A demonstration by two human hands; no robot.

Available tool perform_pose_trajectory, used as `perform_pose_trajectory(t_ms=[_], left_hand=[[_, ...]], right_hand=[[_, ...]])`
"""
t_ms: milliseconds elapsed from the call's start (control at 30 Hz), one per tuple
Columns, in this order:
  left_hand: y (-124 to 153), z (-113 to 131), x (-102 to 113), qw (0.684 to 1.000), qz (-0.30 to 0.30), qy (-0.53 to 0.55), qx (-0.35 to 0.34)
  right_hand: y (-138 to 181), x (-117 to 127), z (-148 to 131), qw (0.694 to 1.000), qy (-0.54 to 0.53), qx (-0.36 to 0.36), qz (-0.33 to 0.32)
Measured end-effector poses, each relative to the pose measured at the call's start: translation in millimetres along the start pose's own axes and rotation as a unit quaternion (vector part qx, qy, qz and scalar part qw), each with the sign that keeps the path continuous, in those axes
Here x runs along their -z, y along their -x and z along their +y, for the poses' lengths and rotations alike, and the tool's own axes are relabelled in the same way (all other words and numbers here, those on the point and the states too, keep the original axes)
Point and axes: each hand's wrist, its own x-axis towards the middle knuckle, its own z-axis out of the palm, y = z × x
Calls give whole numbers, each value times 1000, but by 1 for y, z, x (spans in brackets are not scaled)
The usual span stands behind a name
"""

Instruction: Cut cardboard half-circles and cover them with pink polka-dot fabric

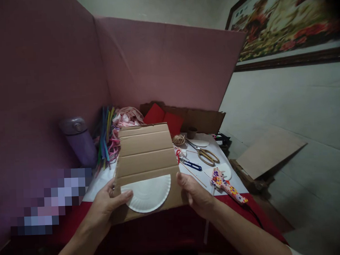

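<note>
I hold a brown corrugated cardboard sheet (145, 154) above the table's near edge. A white half paper plate (148, 193) lies flat against the sheet's lower part. My left hand (107, 204) grips the sheet's left edge, its thumb pressing the plate's rim. My right hand (195, 193) grips the sheet's right edge. The sheet hides the middle of the table behind it.
On the white tabletop (233, 183) to the right lie a patterned glue gun (227, 185), gold-handled scissors (206, 155), blue snips (191, 164) and a twine ball (178, 140). A purple bottle (78, 140), coloured pipe cleaners (106, 135), red paper (164, 118) and a pink partition (167, 64) stand behind.
</note>
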Motion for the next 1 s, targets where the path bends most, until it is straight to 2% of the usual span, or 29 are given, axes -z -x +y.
perform_pose_trajectory(t_ms=[167,400,667,867,1000], left_hand=[[-1,-2,-8,999,-48,21,-15],[-3,-6,-13,999,-31,29,-23],[-6,-8,-15,999,-42,23,-6],[-12,-10,-15,1000,-20,8,-2],[-14,-8,-15,998,-33,53,19]], right_hand=[[-1,-17,0,997,-49,13,66],[-2,-10,-3,995,-56,20,74],[-3,3,1,997,-42,32,53],[-6,2,1,997,-45,55,36],[-9,3,-1,994,-64,46,71]])
